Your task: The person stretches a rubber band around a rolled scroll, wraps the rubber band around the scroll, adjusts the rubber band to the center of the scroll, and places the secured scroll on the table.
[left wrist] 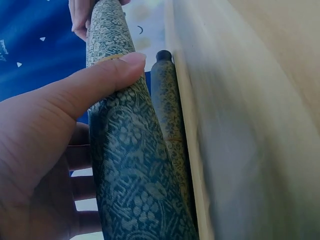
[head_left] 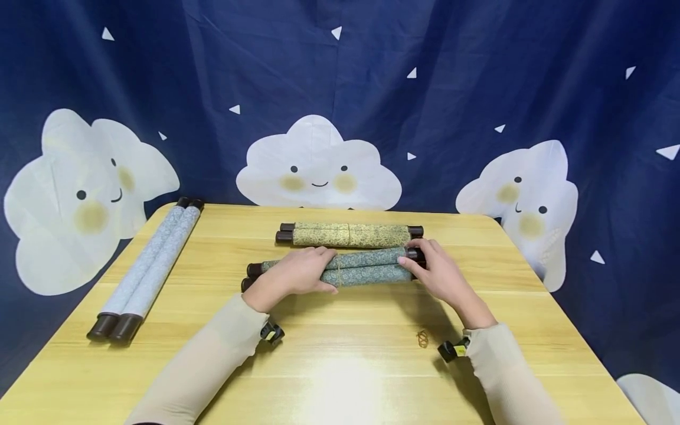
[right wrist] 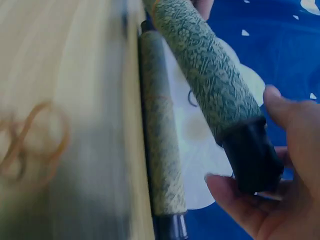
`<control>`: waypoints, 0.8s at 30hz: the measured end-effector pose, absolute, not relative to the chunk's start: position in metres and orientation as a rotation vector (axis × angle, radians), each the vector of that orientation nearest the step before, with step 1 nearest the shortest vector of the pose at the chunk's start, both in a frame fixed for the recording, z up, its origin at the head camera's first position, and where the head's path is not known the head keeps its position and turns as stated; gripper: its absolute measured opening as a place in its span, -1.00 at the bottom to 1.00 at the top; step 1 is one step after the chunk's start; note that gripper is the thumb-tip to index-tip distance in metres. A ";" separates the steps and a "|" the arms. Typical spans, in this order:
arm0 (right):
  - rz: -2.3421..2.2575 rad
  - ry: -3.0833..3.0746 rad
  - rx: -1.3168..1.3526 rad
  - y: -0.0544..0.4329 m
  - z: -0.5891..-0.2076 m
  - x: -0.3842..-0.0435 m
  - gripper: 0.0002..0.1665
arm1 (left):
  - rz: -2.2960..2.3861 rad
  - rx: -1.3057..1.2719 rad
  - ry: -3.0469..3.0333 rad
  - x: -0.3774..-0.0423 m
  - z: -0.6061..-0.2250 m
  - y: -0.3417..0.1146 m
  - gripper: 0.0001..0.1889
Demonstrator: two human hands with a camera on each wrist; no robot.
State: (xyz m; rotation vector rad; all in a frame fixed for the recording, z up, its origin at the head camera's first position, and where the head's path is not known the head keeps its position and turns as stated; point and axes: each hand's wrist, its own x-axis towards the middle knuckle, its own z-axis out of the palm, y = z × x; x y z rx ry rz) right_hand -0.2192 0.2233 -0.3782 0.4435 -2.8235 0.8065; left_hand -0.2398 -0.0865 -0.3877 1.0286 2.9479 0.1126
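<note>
The left hand (head_left: pixel 301 271) grips the green scrolls (head_left: pixel 372 275) mid-length, the right hand (head_left: pixel 442 274) their dark ends (right wrist: pixel 252 155), above the table's far half (head_left: pixel 478 248). Should either hold slacken, they could drop against the yellow scrolls (head_left: pixel 372 236) near the far edge.

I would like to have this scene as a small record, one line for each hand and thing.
left hand: grips the green scrolls near the middle
right hand: holds their dark right end
green scrolls: pair, side by side, thin band around them
gold scrolls: pair, on the table behind the green ones
pale blue scrolls: pair, at the table's left side
brown loops: on the table, near the right wrist
</note>
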 end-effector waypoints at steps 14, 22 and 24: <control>0.681 -2.835 0.697 0.244 -0.382 -0.223 0.02 | 0.026 1.048 2.953 -0.247 -0.377 -0.074 -0.02; 0.628 -2.842 0.686 0.253 -0.382 -0.230 0.01 | 0.046 1.031 2.940 -0.255 -0.377 -0.065 -0.01; 0.611 -2.844 0.683 0.255 -0.382 -0.232 0.02 | 0.035 1.035 2.943 -0.258 -0.377 -0.063 0.00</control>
